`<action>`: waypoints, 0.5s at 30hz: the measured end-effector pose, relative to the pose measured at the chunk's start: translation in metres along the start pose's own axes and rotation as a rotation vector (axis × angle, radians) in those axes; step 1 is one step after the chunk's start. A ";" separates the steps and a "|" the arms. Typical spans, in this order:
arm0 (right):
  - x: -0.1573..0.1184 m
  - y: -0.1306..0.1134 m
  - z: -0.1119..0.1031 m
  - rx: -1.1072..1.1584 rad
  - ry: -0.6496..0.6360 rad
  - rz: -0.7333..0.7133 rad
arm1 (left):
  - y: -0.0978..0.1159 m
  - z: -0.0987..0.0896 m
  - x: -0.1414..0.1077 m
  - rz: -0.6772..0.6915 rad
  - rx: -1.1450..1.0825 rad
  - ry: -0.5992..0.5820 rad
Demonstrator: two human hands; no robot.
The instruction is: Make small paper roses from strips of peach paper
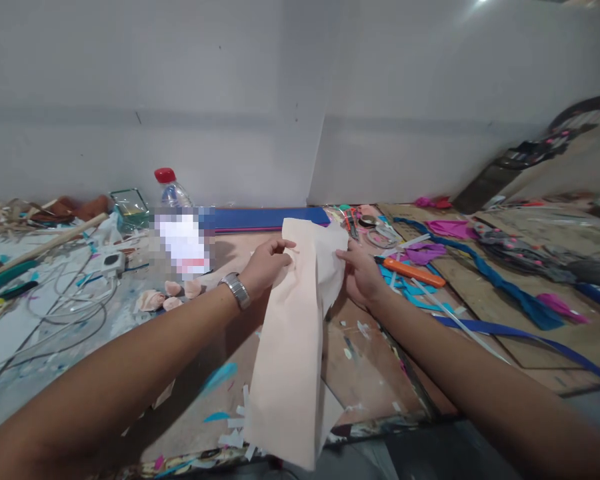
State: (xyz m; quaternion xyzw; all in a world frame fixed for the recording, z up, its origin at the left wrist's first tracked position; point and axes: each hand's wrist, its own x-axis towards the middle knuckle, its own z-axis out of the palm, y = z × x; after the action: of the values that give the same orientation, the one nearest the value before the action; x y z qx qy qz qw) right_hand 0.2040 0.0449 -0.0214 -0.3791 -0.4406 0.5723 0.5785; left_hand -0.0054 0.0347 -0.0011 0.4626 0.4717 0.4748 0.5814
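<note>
A long, pale peach sheet (290, 360), which looks like thin paper or cloth, hangs folded lengthwise between my hands, its lower end reaching past the table's front edge. My left hand (267, 267), with a metal watch on the wrist, pinches its upper left part. On the other side, my right hand (361, 275) grips the whiter back layer by its edge between thumb and fingers. Several small peach rolled pieces (173, 293) lie on the table left of my left hand. An orange-handled cutter (413, 272) lies just right of my right hand.
A red-capped bottle (173, 187) stands behind a blurred-out bright panel (183, 243). Blue flat sheets (270, 219) lie along the wall. Cables (87, 297) and green-handled pliers (10, 280) are at left; blue strips (485, 257) and purple scraps (425, 253) cover boards at right.
</note>
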 end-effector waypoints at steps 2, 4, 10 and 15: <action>0.000 0.003 0.001 -0.019 -0.007 0.031 | 0.001 0.000 -0.002 -0.052 0.011 -0.055; 0.000 0.005 0.001 -0.033 -0.001 0.053 | 0.002 -0.001 -0.002 -0.085 0.031 -0.082; 0.003 -0.005 -0.003 0.013 0.083 0.009 | -0.003 -0.007 0.002 0.005 0.132 -0.026; 0.000 -0.006 -0.005 -0.051 -0.019 0.143 | -0.009 -0.017 0.011 0.142 0.218 0.077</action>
State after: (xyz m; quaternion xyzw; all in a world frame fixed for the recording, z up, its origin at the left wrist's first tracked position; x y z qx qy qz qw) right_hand 0.2108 0.0444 -0.0174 -0.4187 -0.4323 0.6045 0.5219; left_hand -0.0201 0.0463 -0.0137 0.5367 0.5083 0.4781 0.4743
